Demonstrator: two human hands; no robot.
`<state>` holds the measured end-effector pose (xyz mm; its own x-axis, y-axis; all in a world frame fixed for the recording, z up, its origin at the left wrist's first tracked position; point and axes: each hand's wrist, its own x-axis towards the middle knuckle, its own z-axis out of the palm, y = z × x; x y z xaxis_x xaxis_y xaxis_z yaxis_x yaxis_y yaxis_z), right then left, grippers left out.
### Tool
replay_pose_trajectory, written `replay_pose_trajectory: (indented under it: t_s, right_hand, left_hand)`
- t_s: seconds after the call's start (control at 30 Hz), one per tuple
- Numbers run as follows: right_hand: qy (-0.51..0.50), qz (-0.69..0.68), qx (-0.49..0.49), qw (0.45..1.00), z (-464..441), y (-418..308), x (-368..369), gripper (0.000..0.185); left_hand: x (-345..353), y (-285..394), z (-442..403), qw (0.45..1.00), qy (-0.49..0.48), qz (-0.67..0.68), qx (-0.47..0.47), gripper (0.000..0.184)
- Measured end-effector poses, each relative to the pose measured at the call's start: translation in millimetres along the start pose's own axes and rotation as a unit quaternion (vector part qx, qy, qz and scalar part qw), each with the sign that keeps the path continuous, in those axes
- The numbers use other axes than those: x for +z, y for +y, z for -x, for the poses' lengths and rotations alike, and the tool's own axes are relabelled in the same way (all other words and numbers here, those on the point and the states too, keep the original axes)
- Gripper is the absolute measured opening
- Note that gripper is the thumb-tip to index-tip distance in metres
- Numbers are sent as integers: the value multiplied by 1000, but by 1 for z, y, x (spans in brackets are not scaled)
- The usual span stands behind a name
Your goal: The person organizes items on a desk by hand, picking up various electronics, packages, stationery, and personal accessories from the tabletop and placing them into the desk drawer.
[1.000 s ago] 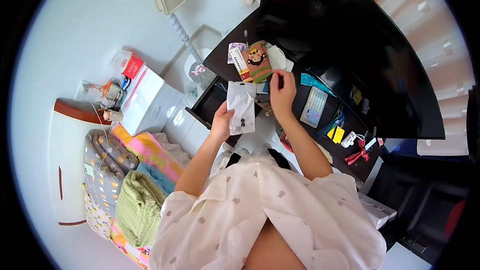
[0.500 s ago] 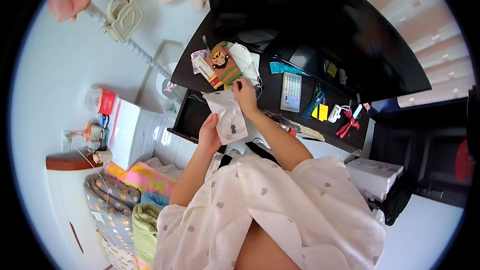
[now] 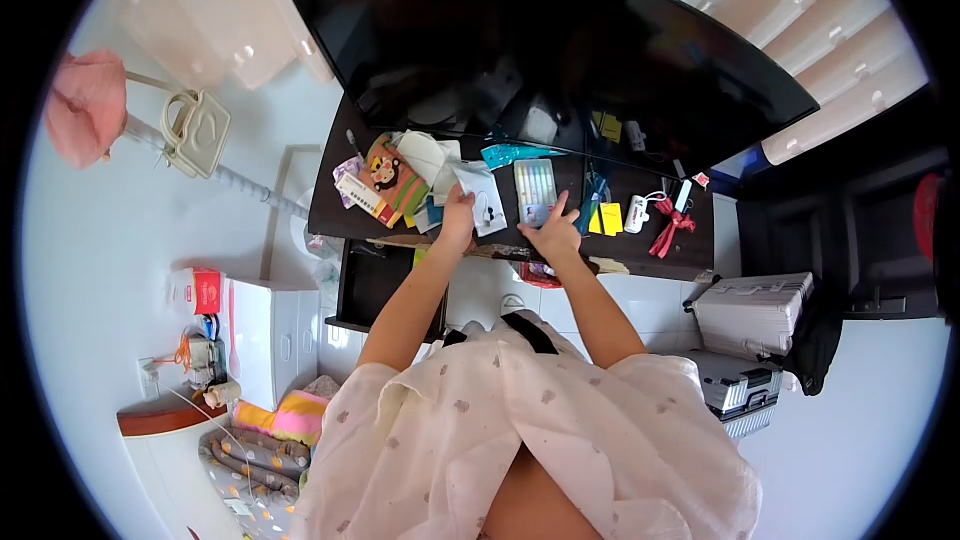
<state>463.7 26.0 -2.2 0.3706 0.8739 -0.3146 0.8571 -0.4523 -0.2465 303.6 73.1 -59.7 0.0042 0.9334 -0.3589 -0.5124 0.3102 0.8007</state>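
Observation:
My left hand (image 3: 457,218) grips the left edge of a white packet (image 3: 483,198) with small dark items showing through it, above the desk's front edge. My right hand (image 3: 555,233) is at the lower end of a clear case of pastel markers (image 3: 536,185), thumb and index finger spread around its lower right corner. Left of the packet lie a striped pouch with a cartoon face (image 3: 393,178), a white and orange box (image 3: 367,199) and white papers (image 3: 424,154). A turquoise item (image 3: 515,154) lies behind the marker case.
A large black monitor (image 3: 560,50) stands along the back of the dark desk (image 3: 690,240). Yellow notes (image 3: 606,219), a white charger (image 3: 636,213) and a red ribbon (image 3: 672,231) lie to the right. An open drawer (image 3: 375,290) juts out at front left. Suitcases (image 3: 755,315) stand at right.
The view has turned, and the desk now lies straight ahead. My left hand has brought the packet beside the marker case. My right hand has moved from near the pouch and packet to that case.

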Motion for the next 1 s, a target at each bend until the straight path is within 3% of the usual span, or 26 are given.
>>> replay_pose_trajectory:
  t_s: [0.03,0.1,0.17,0.2,0.27,0.33,0.37,0.4,0.43,0.47,0.5,0.53,0.57,0.63,0.67,0.73,0.8,0.83,0.87,0.93,1.0]
  right_hand:
    - [-23,2,10,1000,-7,3,8,109]
    - [-25,-15,18,999,-10,3,14,106]
    - [-35,-28,21,999,-13,4,13,105]
    - [-41,-22,15,999,-15,4,12,101]
    - [-52,-16,7,999,-14,7,8,97]
    - [-46,-72,26,996,-8,11,-11,87]
    - [3,-118,-11,993,-15,27,5,76]
    - [0,-116,-13,993,-14,34,2,76]
    - [-50,-190,-39,980,-10,39,-5,73]
    - [-99,-261,-63,958,-6,43,-12,71]
    - [-108,-270,-100,951,6,41,-21,64]
    - [-114,-277,-177,938,15,39,-27,64]
    - [-116,-256,-193,940,25,36,-34,65]
    - [-117,-228,-247,935,29,40,-45,64]
    - [-113,-262,-255,924,27,43,-56,54]
    - [-32,-367,-192,909,25,40,-85,34]
    - [70,-515,-167,838,23,28,-100,16]
    - [169,-521,-230,804,21,15,-98,10]
    - [190,-483,-277,809,25,3,-96,10]
    - [180,-358,-396,826,43,-21,-75,16]
    - [151,-272,-487,816,78,-26,-73,22]
  left_hand:
    - [-5,-15,-23,999,-19,-29,20,40]
    - [-6,-32,-43,997,-37,-57,42,48]
    - [5,-25,-29,960,89,-234,123,60]
    - [13,-19,-16,960,90,-235,124,60]
    - [26,-10,16,863,176,-419,222,65]
    - [23,-20,28,867,153,-391,267,69]
    - [24,-25,33,900,114,-352,230,63]
    - [32,-25,40,928,74,-310,192,58]
    - [49,-15,52,978,32,-165,121,56]
    - [58,-12,55,979,35,-163,120,56]
    - [65,-10,54,1000,-10,-27,11,56]
    - [71,-6,53,987,-56,111,-98,56]
    - [75,-2,53,967,-74,153,-191,56]
    - [77,-1,54,965,-96,168,-175,55]
    - [76,0,55,964,-116,181,-158,55]
    - [72,5,62,955,-126,207,-170,59]
    - [70,14,74,926,-171,272,-201,64]
    - [76,23,82,912,-188,278,-236,65]
    - [81,23,87,913,-185,279,-233,65]
    - [88,22,95,935,-149,269,-175,67]
    - [70,19,92,911,-261,303,-101,60]
